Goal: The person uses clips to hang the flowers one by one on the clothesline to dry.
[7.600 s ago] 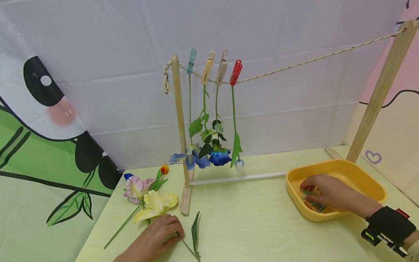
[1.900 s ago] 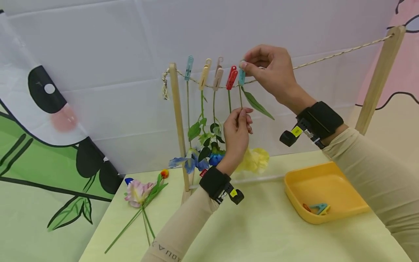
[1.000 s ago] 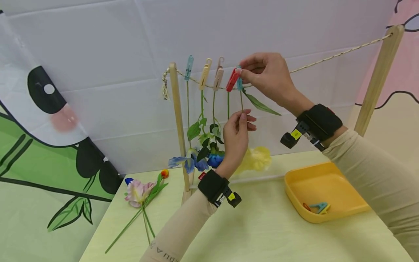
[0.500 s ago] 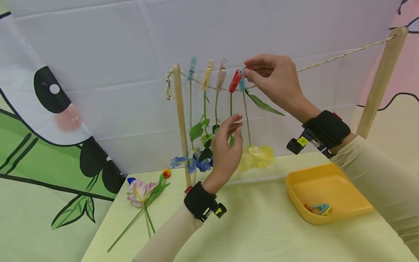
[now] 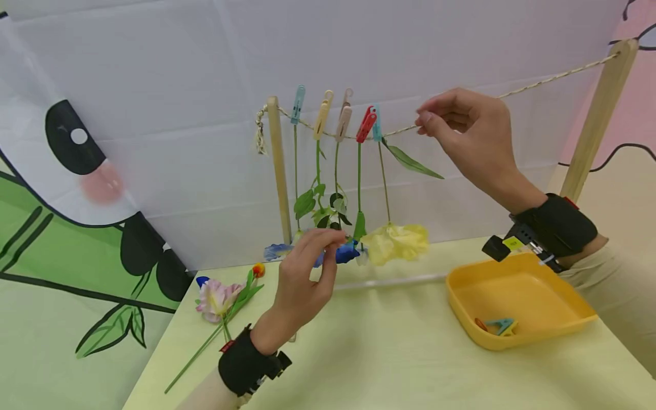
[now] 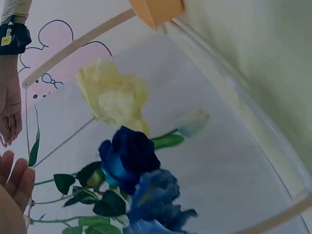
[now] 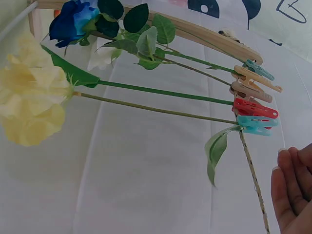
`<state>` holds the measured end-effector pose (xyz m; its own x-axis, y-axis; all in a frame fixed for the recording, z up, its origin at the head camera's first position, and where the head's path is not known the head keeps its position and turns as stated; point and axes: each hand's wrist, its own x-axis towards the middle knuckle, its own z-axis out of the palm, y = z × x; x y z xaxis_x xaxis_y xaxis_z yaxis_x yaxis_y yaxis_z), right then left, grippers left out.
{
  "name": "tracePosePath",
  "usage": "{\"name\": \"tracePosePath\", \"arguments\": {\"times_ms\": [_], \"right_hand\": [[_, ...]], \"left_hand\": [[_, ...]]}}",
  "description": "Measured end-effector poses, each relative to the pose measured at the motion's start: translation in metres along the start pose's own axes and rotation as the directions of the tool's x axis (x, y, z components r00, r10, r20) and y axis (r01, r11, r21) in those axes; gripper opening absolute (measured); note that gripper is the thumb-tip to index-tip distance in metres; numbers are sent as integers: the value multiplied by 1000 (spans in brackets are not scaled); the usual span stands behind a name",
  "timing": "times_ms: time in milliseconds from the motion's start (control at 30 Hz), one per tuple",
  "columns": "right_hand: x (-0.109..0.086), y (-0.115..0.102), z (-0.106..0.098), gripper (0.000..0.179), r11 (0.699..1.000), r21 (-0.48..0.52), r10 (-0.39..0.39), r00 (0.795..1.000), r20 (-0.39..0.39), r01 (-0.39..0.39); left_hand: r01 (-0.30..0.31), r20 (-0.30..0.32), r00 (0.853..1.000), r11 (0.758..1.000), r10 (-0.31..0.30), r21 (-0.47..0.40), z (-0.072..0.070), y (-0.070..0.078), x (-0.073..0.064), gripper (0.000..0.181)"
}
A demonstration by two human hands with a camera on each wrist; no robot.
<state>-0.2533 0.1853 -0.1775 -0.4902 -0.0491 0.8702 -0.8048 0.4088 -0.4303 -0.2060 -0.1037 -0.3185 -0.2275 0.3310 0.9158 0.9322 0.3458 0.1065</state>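
Note:
A yellow flower (image 5: 397,244) hangs head down by its stem from a light-blue clothespin (image 5: 377,122) on the rope (image 5: 543,84). Close against that clothespin is a red one (image 7: 256,107), holding a green stem with a pale bud (image 6: 193,122). Farther left, beige, yellow and blue-green clothespins hold more stems, including a blue rose (image 6: 127,158). My right hand (image 5: 476,136) is to the right of the clothespins, fingers loosely bent, apart from the rope in the right wrist view. Lower down, my left hand (image 5: 307,273) holds nothing and partly hides the blue blooms.
A yellow tray (image 5: 533,296) at the right contains several clothespins (image 5: 502,326). Loose flowers, among them a pink one (image 5: 217,299) and an orange bud (image 5: 258,270), lie at the table's left. Wooden posts (image 5: 279,171) bear the rope, with a white bar low between them.
The yellow flower has gone from the table to the rope, held by the light-blue clothespin. My left hand let go of its stem and dropped; my right released the clothespin and moved right.

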Motion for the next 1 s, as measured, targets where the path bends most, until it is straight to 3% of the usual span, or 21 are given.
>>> {"name": "tracePosePath", "arguments": {"times_ms": [167, 300, 500, 700, 833, 1000], "right_hand": [[-12, 16, -21, 13, 999, -35, 5, 996, 91, -2], [-22, 21, -36, 11, 994, -107, 53, 975, 218, -31], [-30, 23, -50, 11, 983, -185, 71, 945, 319, -11], [-46, 21, -60, 14, 968, -248, 63, 909, 412, 45], [-62, 25, -68, 21, 960, -270, 76, 863, 500, 72], [-81, 37, -77, 27, 970, -229, 92, 760, 643, 77]], "left_hand": [[-41, 50, 998, 997, 38, 65, -26, -8, -20, 28], [-22, 77, 997, 996, 15, 90, -41, -13, -40, 27], [71, 94, 992, 989, -83, 130, -61, -23, -73, 27], [169, 147, 969, 965, -200, 201, -85, -24, -106, 32], [213, 202, 942, 942, -268, 257, -103, -25, -124, 35], [280, 256, 891, 898, -375, 340, -123, -26, -142, 37]]}}
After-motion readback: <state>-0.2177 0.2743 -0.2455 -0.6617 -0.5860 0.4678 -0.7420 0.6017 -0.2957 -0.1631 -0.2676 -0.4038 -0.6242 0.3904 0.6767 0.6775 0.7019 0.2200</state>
